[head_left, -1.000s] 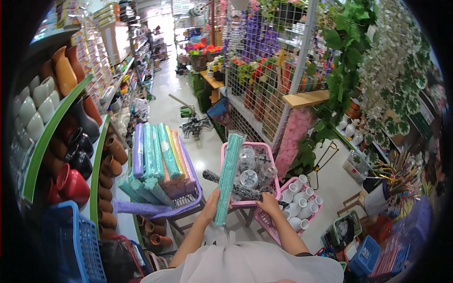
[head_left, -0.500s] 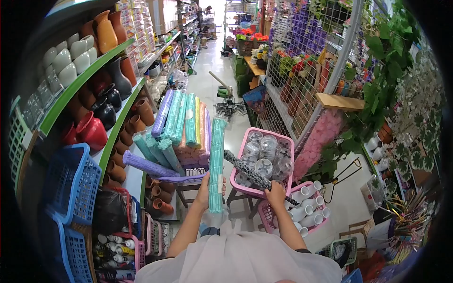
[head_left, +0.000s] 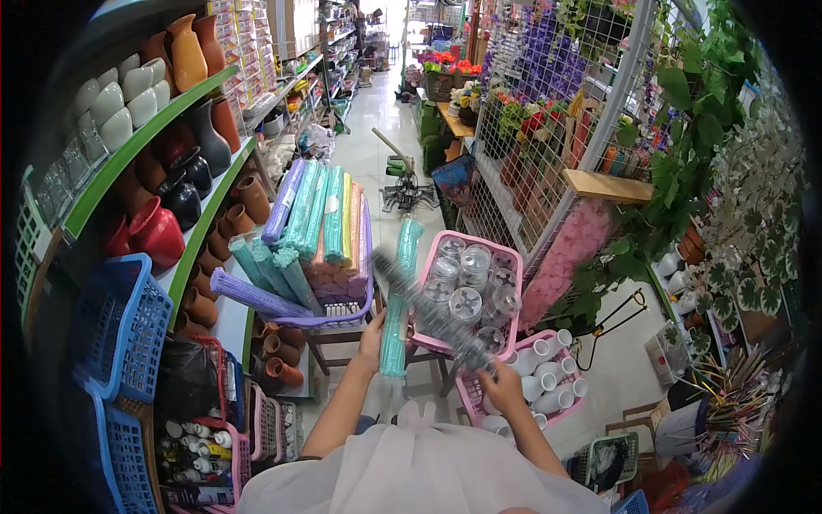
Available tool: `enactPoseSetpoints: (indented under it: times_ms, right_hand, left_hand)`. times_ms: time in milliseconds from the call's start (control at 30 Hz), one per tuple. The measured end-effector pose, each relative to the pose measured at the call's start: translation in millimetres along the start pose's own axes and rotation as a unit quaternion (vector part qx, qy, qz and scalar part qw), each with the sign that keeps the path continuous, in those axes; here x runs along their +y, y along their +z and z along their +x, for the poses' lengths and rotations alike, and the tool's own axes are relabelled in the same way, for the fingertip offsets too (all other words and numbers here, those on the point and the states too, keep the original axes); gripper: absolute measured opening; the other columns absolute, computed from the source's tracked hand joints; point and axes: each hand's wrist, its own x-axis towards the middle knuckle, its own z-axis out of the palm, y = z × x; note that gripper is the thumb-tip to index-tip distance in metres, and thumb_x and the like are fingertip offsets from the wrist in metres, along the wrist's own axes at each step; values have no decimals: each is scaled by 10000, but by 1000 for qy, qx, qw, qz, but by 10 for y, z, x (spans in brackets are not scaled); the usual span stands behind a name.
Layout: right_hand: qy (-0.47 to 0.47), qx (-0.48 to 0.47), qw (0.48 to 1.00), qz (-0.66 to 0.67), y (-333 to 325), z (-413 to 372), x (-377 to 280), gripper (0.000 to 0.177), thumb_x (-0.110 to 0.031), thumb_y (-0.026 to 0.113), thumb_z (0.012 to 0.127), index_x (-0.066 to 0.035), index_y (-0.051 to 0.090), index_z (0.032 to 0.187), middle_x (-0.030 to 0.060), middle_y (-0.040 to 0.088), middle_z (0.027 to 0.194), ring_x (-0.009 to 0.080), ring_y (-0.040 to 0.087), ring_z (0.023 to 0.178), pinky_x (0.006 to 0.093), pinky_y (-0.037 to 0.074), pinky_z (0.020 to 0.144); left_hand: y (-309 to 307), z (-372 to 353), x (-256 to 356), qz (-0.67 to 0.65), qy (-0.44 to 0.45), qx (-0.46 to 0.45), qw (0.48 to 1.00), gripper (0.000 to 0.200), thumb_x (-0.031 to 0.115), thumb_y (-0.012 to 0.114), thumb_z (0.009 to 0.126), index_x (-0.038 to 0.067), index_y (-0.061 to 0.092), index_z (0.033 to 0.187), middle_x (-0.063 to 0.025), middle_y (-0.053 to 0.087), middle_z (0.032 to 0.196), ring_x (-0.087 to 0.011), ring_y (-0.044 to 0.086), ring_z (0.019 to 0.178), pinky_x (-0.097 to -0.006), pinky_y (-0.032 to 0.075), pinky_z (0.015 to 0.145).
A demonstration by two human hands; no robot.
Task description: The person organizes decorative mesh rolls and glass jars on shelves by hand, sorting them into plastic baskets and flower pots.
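A long teal wrapped bundle [head_left: 399, 300] stands nearly upright in front of me, with my left hand [head_left: 371, 343] closed round its lower part. My right hand [head_left: 502, 384] grips the lower end of a dark grey feathery duster-like bundle [head_left: 437, 313], which is blurred and slants up to the left across the teal one. Behind my left hand, a purple basket [head_left: 366, 300] holds teal, purple, yellow and peach bundles. Close to the grey bundle is a pink basket [head_left: 517, 283] of clear plastic containers. White vases lie in a lower pink basket [head_left: 471, 398] beside my right hand.
Shelves with clay pots [head_left: 248, 190], a red vase [head_left: 157, 231] and blue baskets [head_left: 128, 325] line the left. A wire mesh rack [head_left: 548, 146] with artificial flowers and hanging leaves stands at right. Down the aisle is a stand [head_left: 404, 184] with a pole.
The grey bundle's upper end has swung up and left, across the teal one. My right hand has moved slightly down. The view has shifted a little.
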Motion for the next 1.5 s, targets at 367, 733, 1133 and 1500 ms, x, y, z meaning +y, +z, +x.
enactPoseSetpoints:
  times_ms: [367,733,1133,1500]
  right_hand:
    - [35,37,998,-28,43,210,80,387,-241,694,757,-49,632,1087,186,660,860,358,640,789,422,505,692]
    - [20,85,995,-50,-41,217,116,342,-313,723,722,-55,643,932,146,658,835,348,634,768,438,496,674]
    - [-45,84,989,-112,-317,152,191,369,-283,740,664,-82,623,950,115,634,849,328,621,759,416,493,637]
    - [-47,75,992,-90,-389,32,179,323,-231,729,671,-68,649,938,125,646,826,333,632,762,409,503,655]
  left_hand:
    - [-45,-46,-89,131,-86,-53,986,536,465,345,995,8,507,1223,-90,587,1047,-177,586,875,-327,545,699]
    - [6,2,-74,164,-95,-58,980,599,536,339,968,3,545,1149,-97,617,973,-214,601,846,-360,527,768]
    - [-84,-27,-96,104,-96,-55,988,501,433,401,989,59,421,1322,-111,595,1056,-212,611,950,-392,545,802]
    - [39,-23,-82,141,-54,-169,974,686,354,478,975,194,75,1506,-79,469,1293,-198,574,1061,-373,501,911]
